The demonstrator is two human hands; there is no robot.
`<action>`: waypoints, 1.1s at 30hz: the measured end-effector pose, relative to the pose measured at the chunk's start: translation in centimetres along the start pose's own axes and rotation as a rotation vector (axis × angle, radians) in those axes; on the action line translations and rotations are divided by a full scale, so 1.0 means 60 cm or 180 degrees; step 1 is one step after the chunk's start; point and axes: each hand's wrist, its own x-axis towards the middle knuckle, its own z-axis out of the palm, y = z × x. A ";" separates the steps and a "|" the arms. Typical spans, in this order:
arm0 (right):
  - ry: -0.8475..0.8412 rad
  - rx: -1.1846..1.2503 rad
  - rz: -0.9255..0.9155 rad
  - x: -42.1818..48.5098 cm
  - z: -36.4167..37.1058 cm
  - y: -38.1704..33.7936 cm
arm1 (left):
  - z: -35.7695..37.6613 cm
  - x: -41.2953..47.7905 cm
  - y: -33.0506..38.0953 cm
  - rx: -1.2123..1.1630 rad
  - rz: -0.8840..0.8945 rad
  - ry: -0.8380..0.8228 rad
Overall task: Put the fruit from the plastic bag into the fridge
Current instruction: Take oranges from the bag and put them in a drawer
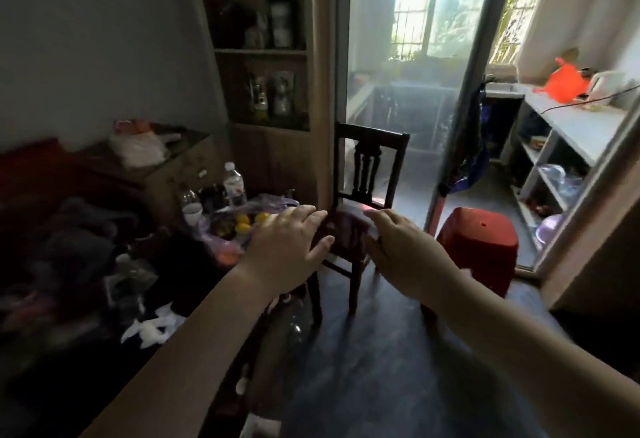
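Fruit: in bag, none taken out. Left hand: spread, empty, near bag. Right hand: grip unclear. Fridge: unseen.

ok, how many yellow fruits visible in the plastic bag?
3 yellow fruits, clustered in the plastic bag on the table: one back left, one back right, one in front. More may be hidden under plastic or behind the left hand.

text: none legible | bottle label: too blurred
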 end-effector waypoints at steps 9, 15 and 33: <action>-0.0447 0.0083 -0.0487 0.152 0.125 0.026 | 0.076 0.037 -0.106 -0.0040 -0.0677 -0.0205; -0.0715 0.0128 -0.0857 0.247 0.166 0.088 | 0.130 0.098 -0.136 -0.0017 -0.1202 -0.0119; -0.1419 0.0478 -0.1521 0.477 0.373 0.135 | 0.267 0.184 -0.286 -0.0107 -0.2258 -0.0275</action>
